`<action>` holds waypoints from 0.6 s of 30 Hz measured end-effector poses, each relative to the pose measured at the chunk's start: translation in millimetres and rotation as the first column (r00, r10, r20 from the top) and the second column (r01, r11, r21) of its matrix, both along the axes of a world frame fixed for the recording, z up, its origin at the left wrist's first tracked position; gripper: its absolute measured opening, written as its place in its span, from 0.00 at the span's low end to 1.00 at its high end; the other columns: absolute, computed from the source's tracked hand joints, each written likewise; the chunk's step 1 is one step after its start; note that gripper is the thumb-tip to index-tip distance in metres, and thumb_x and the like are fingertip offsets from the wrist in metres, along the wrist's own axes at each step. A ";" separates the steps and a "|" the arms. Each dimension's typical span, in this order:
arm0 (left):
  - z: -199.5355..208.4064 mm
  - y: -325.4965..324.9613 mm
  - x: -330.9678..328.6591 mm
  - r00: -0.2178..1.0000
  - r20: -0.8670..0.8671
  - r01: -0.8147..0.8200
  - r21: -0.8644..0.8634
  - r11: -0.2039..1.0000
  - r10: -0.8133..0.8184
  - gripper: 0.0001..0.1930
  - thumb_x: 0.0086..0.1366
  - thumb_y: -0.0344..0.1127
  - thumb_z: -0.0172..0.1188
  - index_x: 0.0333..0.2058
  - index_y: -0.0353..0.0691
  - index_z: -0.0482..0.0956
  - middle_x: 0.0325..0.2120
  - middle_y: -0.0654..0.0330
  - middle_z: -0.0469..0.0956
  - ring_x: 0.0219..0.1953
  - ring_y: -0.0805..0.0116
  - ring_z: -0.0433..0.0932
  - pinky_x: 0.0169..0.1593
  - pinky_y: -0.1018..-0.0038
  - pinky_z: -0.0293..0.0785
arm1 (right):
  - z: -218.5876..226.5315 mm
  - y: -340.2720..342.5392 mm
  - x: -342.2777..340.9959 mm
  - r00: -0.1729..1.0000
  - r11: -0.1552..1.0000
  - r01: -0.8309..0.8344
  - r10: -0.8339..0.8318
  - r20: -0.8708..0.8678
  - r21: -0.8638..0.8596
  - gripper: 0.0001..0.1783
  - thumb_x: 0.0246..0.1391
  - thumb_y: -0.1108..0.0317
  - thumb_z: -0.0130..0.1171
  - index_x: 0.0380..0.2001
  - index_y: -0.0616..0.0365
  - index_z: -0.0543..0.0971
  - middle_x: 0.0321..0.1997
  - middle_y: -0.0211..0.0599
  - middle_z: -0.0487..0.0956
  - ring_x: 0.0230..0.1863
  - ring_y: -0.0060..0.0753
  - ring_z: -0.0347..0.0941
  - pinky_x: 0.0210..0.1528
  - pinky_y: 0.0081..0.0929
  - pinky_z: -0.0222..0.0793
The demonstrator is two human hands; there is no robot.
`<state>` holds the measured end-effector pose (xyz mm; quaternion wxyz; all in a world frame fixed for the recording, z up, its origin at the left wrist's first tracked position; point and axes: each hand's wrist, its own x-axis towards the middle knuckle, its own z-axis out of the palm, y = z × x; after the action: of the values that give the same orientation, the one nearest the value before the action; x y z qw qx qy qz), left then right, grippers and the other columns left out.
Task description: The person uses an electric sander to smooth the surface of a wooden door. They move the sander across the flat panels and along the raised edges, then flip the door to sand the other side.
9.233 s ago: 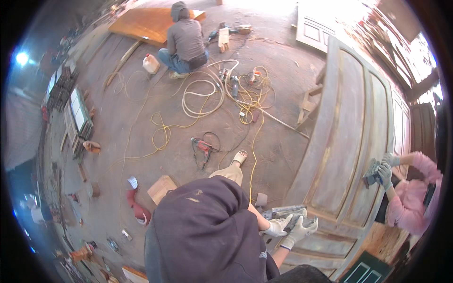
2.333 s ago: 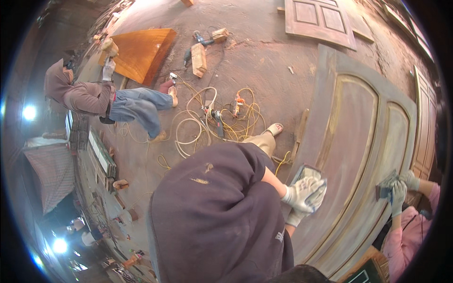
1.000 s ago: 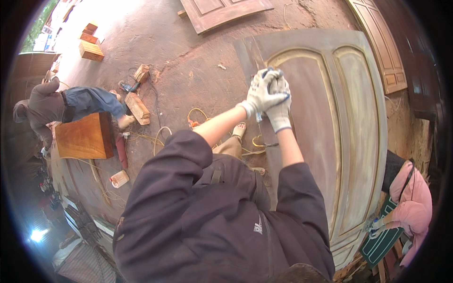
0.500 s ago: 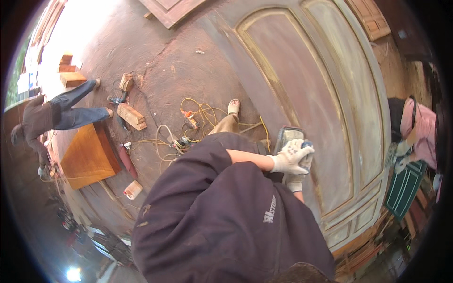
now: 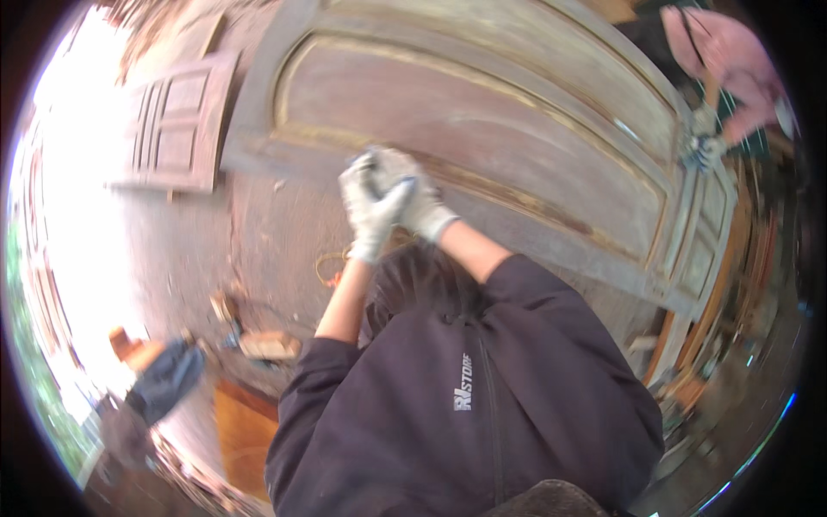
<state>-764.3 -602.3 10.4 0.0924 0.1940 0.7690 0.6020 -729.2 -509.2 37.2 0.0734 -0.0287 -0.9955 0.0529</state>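
Note:
A large panelled wooden door (image 5: 465, 129), greyish and reddish-brown with yellowish moulding, lies in front of me. Both of my hands wear white gloves and meet at its near edge. My left hand (image 5: 368, 209) is closed, fingers curled and pressed up against the other glove. My right hand (image 5: 417, 200) is bent over beside it, also closed. What lies between or under them is hidden and smeared by motion; only a dark patch shows.
A person in pink (image 5: 728, 60) works with gloved hands at the door's right end. Another person in jeans (image 5: 168, 379) bends at lower left beside an orange-brown wooden piece (image 5: 245, 435). A smaller panelled door (image 5: 177, 125) is at far left. Wood blocks (image 5: 269, 345) lie on the floor.
My view has turned, so the door now runs across the top. My hands have moved left along its near edge. The dark, flat block seen under them earlier no longer shows.

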 end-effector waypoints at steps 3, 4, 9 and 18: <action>-12.9 -14.7 -52.5 0.997 -0.059 0.039 -0.010 0.999 -0.039 0.38 0.50 0.36 0.74 0.59 0.33 0.67 0.54 0.49 0.66 0.59 0.54 0.66 0.64 0.62 0.62 | 15.9 -1.8 -28.9 0.992 0.992 0.125 -0.125 0.009 -0.022 0.20 0.51 0.62 0.54 0.48 0.52 0.73 0.48 0.37 0.74 0.51 0.37 0.71 0.52 0.32 0.69; -6.5 -5.3 -65.7 0.997 -0.040 0.058 -0.051 0.997 -0.061 0.40 0.52 0.37 0.73 0.62 0.35 0.65 0.56 0.49 0.65 0.60 0.53 0.65 0.64 0.61 0.61 | 18.9 6.8 -34.4 0.986 0.984 0.164 -0.166 -0.017 -0.076 0.21 0.52 0.62 0.54 0.50 0.52 0.73 0.49 0.39 0.73 0.52 0.40 0.70 0.53 0.35 0.68; -7.4 -3.7 -7.8 0.946 -0.123 0.277 -0.185 0.943 -0.301 0.39 0.60 0.44 0.65 0.66 0.37 0.59 0.59 0.46 0.63 0.62 0.50 0.64 0.65 0.59 0.60 | -22.0 -11.0 25.8 0.937 0.900 0.256 -0.321 -0.140 -0.353 0.24 0.54 0.60 0.54 0.56 0.48 0.72 0.56 0.45 0.70 0.57 0.51 0.68 0.56 0.45 0.67; -68.7 11.5 48.2 0.888 -0.109 0.147 -0.854 0.499 -0.447 0.45 0.63 0.61 0.54 0.71 0.48 0.45 0.66 0.30 0.49 0.68 0.34 0.49 0.68 0.48 0.47 | 31.7 78.5 233.4 0.714 0.636 0.575 -0.698 -0.064 -0.515 0.32 0.40 0.64 0.65 0.53 0.50 0.71 0.53 0.45 0.69 0.54 0.51 0.70 0.56 0.42 0.69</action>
<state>-716.1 -590.7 -58.3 0.1516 0.3522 0.9177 0.1043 -495.7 -430.7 68.9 0.2069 -0.3901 -0.8587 0.2602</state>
